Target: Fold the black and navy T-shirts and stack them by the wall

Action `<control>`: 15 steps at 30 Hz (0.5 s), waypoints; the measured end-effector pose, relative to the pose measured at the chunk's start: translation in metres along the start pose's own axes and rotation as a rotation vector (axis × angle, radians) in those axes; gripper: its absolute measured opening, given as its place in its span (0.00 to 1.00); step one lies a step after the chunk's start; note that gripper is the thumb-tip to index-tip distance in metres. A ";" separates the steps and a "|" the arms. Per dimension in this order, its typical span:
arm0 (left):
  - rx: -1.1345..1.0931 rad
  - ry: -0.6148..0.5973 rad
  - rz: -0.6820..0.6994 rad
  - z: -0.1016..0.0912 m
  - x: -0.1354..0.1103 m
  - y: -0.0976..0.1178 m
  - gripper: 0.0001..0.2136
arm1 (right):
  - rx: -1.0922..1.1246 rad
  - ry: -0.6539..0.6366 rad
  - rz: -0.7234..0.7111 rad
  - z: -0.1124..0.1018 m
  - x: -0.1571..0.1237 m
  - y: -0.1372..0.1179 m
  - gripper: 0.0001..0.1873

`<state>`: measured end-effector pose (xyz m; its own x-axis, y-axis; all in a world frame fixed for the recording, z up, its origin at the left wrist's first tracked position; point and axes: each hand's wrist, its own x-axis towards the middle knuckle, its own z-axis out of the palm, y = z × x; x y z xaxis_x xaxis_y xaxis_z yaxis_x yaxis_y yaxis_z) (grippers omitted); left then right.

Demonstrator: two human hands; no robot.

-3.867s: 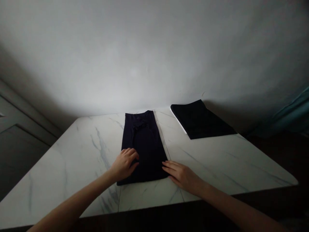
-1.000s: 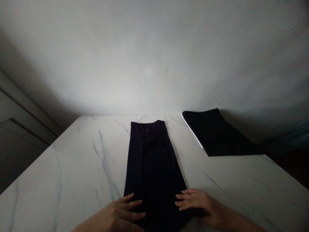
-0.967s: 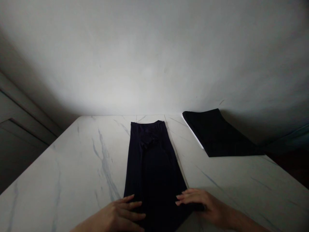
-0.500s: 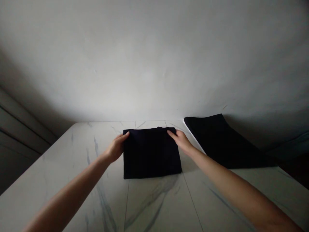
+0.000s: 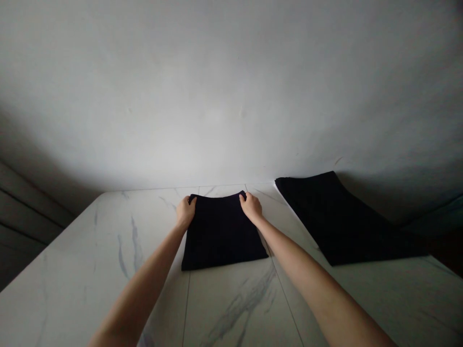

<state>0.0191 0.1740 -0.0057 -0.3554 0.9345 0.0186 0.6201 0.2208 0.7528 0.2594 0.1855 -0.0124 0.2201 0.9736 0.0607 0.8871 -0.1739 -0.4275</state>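
Observation:
A folded black cloth (image 5: 222,233) lies in the middle of the table, its near edge flat on the surface. My left hand (image 5: 185,210) is closed on its far left corner, thumb on top. At the far right corner, my right hand (image 5: 251,206) pinches the fabric in the same way. Between the two hands the far edge sags slightly. The cloth is too dark to tell what kind of garment or fabric piece it is, and its underside is hidden.
A larger black cloth (image 5: 347,221) lies spread on the right side of the marble-patterned table (image 5: 231,308). Behind the table's far edge rises a pale wall (image 5: 217,96). Grey drapery-like folds (image 5: 29,221) hang at the left.
Both hands have shifted closer together at the far corners, fingers now curled round them. The cloth's far edge has narrowed and dips in the middle. The view has tilted slightly.

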 end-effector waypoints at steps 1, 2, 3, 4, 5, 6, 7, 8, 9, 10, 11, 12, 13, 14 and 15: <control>0.034 0.022 0.016 -0.001 -0.002 0.000 0.11 | -0.015 0.006 -0.004 0.000 0.000 0.001 0.17; 0.087 0.039 0.029 -0.002 -0.004 0.000 0.12 | -0.030 0.012 -0.007 0.000 0.000 0.001 0.17; 0.161 0.052 0.038 -0.002 -0.006 0.000 0.13 | -0.044 0.018 -0.010 0.000 0.000 0.001 0.17; 0.252 0.060 0.049 -0.001 -0.008 -0.001 0.14 | -0.058 0.023 -0.014 0.001 -0.001 0.001 0.17; 0.351 0.065 0.060 0.000 -0.010 -0.001 0.15 | -0.071 0.028 -0.016 0.003 -0.002 0.000 0.16; 0.446 0.069 0.072 0.001 -0.012 -0.002 0.15 | -0.083 0.034 -0.017 0.005 -0.003 -0.001 0.16; 0.521 0.070 0.084 0.002 -0.014 -0.003 0.15 | -0.094 0.040 -0.016 0.007 -0.004 -0.002 0.16; 0.569 0.070 0.095 0.004 -0.015 -0.004 0.16 | -0.104 0.047 -0.014 0.009 -0.005 -0.003 0.16; 0.603 0.071 0.104 0.005 -0.017 -0.004 0.16 | -0.113 0.053 -0.011 0.010 -0.005 -0.004 0.16; 0.631 0.071 0.110 0.005 -0.017 -0.004 0.15 | -0.121 0.057 -0.007 0.011 -0.004 -0.004 0.16; 0.653 0.069 0.114 0.006 -0.017 -0.004 0.15 | -0.129 0.059 -0.002 0.011 -0.004 -0.004 0.16; 0.670 0.067 0.116 0.005 -0.017 -0.003 0.15 | -0.137 0.057 0.001 0.010 -0.003 -0.004 0.16; 0.680 0.065 0.116 0.005 -0.017 -0.002 0.16 | -0.144 0.054 0.003 0.008 -0.002 -0.004 0.16; 0.685 0.069 0.117 0.003 -0.017 -0.001 0.16 | -0.150 0.051 0.003 0.006 -0.001 -0.004 0.16; 0.690 0.085 0.122 0.002 -0.018 0.001 0.16 | -0.158 0.051 0.003 0.004 0.000 -0.006 0.16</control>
<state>0.0273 0.1583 -0.0071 -0.2909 0.9450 0.1492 0.9510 0.2685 0.1535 0.2529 0.1866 -0.0135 0.2396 0.9649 0.1072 0.9383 -0.2018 -0.2808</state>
